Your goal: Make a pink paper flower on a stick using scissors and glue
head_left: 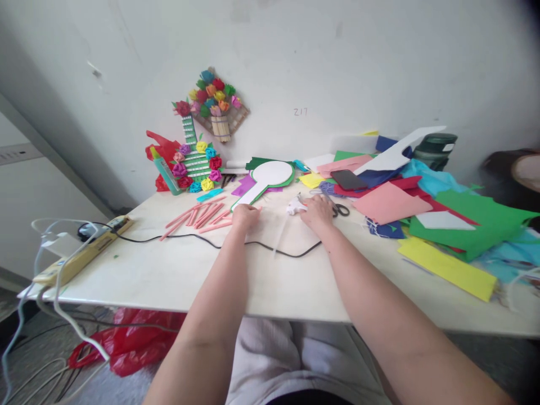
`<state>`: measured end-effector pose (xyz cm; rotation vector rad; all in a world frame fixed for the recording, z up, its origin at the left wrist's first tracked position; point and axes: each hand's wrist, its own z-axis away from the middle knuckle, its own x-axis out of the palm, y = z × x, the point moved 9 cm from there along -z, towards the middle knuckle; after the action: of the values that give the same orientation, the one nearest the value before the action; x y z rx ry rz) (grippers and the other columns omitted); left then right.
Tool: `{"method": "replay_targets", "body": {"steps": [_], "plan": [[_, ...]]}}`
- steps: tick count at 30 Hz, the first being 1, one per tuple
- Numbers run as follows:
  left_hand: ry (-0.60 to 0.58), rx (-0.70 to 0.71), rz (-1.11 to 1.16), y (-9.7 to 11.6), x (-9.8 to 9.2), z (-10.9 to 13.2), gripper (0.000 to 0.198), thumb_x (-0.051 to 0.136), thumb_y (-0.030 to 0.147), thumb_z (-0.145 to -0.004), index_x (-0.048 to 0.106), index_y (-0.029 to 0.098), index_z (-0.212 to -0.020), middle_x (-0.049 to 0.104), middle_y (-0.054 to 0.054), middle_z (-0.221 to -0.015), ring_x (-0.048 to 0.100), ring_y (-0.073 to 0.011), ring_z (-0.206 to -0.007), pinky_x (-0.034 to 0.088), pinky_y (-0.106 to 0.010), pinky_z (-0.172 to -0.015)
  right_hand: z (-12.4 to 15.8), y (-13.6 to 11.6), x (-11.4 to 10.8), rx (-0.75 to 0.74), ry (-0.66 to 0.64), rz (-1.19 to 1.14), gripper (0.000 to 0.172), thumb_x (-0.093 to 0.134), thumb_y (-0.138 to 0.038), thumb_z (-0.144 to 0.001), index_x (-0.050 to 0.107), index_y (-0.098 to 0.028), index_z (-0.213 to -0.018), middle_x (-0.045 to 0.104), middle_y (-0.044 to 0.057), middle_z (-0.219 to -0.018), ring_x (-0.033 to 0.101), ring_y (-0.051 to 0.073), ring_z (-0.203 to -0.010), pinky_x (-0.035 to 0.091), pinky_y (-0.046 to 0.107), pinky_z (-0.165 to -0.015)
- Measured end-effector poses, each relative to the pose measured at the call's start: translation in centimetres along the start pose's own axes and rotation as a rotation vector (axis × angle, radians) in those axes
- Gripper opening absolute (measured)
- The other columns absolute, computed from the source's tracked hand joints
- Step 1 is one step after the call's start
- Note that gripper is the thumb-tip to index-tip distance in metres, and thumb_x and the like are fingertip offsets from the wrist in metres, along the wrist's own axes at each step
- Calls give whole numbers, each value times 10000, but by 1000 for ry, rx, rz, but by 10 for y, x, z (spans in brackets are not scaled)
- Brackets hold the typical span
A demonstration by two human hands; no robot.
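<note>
My left hand [247, 216] is at the lower end of a white paddle-shaped cutout [273, 174] with a green border, its fingers curled on the handle. The cutout lies flat, with its round head pointing away from me. My right hand [318, 212] is wrapped over a white hot glue gun [295, 206], and a translucent glue stick [279, 237] lies just below it. Black-handled scissors [341, 210] lie right beside that hand, partly hidden by it. Several pink paper rolls [205, 215] are spread left of my left hand.
A black cord [169, 237] runs across the table from the power strip [84, 250]. Coloured sheets [455, 219] and a phone [348, 180] lie to the right. A glue bottle [166, 173] and a flower-decorated guitar shape [197, 160] stand back left.
</note>
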<state>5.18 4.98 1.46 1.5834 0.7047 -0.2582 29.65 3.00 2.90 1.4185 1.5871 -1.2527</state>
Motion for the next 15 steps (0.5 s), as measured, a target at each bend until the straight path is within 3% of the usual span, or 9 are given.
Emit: {"method": "replay_targets", "body": {"steps": [4, 10, 15], "plan": [[20, 25, -33, 6, -3, 0, 257, 588, 70, -516, 487, 203, -320, 375, -4, -290, 425, -153, -417, 294, -257, -472, 0, 0, -1, -2, 16, -1, 343, 524, -330, -797, 635, -217, -1101, 560, 115, -1159, 446, 265, -1088, 310, 382, -876], [63, 3, 97, 7, -8, 1, 233, 577, 65, -505, 493, 206, -340, 373, 3, -319, 464, -171, -495, 283, -248, -501, 1, -2, -3, -16, 41, -6, 340, 521, -319, -791, 636, -231, -1098, 574, 104, -1136, 463, 267, -1060, 317, 383, -855], [75, -20, 176, -2, -6, -3, 209, 607, 90, -530, 517, 200, -376, 409, 0, -338, 456, -160, -466, 282, -249, -495, 4, -5, -12, -40, 104, -13, 297, 498, -289, -796, 657, -208, -1033, 591, 111, -1085, 475, 257, -1019, 306, 366, -846]]}}
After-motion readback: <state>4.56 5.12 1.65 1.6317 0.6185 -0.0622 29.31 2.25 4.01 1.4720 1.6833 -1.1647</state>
